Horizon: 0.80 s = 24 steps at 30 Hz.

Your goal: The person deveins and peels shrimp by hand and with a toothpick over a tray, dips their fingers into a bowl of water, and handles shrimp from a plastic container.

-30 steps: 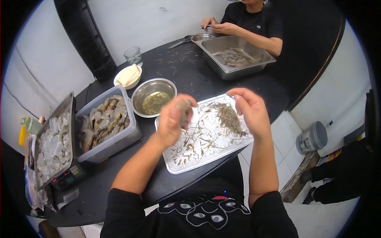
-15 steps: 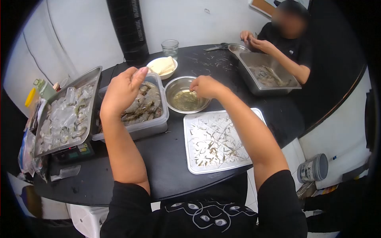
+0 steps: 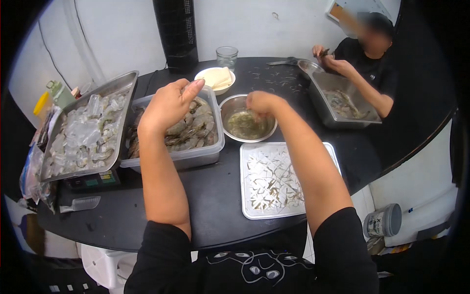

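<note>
My left hand point(image 3: 169, 105) is held over a clear plastic tub point(image 3: 221, 134) of raw shrimp point(image 3: 198, 127). Its fingers are curled in and the thumb points up and away; what lies inside the grip is hidden. My right hand point(image 3: 264, 104) is over the right rim of a metal bowl point(image 3: 226, 100) of cloudy, yellowish liquid, fingers downward and smeared by motion. Below that arm is a white tray point(image 3: 246, 196) strewn with thin, dark strips, probably shrimp bits.
A steel pan point(image 3: 128, 100) of ice and shrimp rests on a scale point(image 3: 93, 180) at left. Behind are a white bowl point(image 3: 223, 89) and a glass point(image 3: 227, 58). A co-worker point(image 3: 362, 68) handles something dark over a deep metal pan point(image 3: 342, 120). A clear scoop-like piece point(image 3: 82, 204) lies front left.
The view has shifted, so the table things appear further right. My right hand has moved slightly at the bowl and blurs. The co-worker now lifts a dark thing, probably a shrimp.
</note>
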Available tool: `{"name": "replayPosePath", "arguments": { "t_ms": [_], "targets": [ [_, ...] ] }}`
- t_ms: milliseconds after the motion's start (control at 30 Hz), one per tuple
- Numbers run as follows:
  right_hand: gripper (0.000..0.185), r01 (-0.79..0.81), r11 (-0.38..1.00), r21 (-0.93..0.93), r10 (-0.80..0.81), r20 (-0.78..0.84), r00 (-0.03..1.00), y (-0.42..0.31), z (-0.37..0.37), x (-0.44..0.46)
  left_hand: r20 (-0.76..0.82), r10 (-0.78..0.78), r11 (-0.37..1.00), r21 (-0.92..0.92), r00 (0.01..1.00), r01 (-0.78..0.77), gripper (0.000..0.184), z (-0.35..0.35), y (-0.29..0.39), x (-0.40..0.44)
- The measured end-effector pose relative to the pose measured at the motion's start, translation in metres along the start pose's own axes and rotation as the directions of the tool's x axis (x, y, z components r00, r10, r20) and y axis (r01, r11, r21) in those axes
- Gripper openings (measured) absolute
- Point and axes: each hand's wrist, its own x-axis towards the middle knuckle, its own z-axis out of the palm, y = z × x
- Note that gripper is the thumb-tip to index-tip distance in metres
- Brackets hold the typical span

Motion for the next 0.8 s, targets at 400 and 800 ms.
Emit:
{"name": "replayPosePath", "arguments": {
  "t_ms": [400,800],
  "targets": [
    [0.024,-0.162,0.918,-0.363,0.060,-0.276,0.959,-0.025,0.004,-0.042,0.053,-0.001,0.999,0.040,0.999,-0.001,0.058,0.000,-0.010,0.000],
    [0.023,-0.108,0.850,-0.515,0.032,-0.154,0.987,-0.048,-0.008,-0.067,0.072,-0.025,0.996,0.083,0.997,0.019,0.060,0.007,-0.016,0.006]
  ]
}}
